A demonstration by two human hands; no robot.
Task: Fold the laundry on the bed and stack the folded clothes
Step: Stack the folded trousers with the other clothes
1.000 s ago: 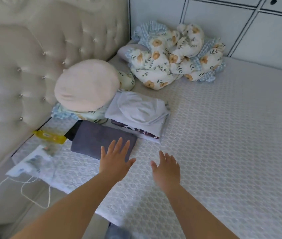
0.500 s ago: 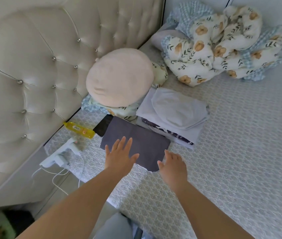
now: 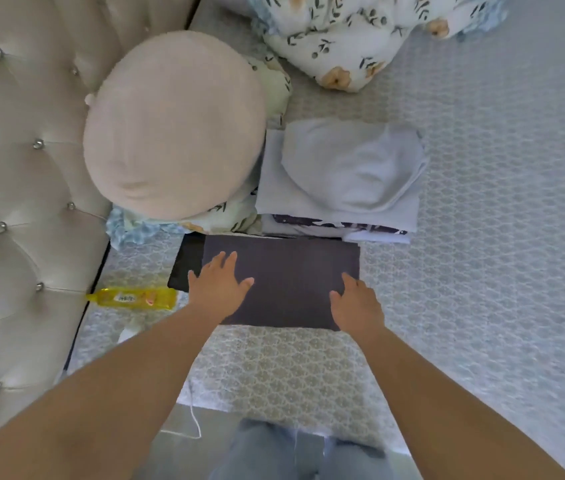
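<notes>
Cream tufted headboard (image 3: 14, 174) with metal studs stands along the bed's left edge; patterned white mattress cover (image 3: 482, 271); daylight.

A dark grey garment (image 3: 284, 282) is folded into a flat rectangle on the patterned bed (image 3: 482, 237), near its edge. Just behind it, touching its far edge, a stack of folded clothes (image 3: 340, 188) is seen: pale blue pieces on top, a dark-printed one beneath. A floral heap (image 3: 353, 32) is bunched farther back.
</notes>
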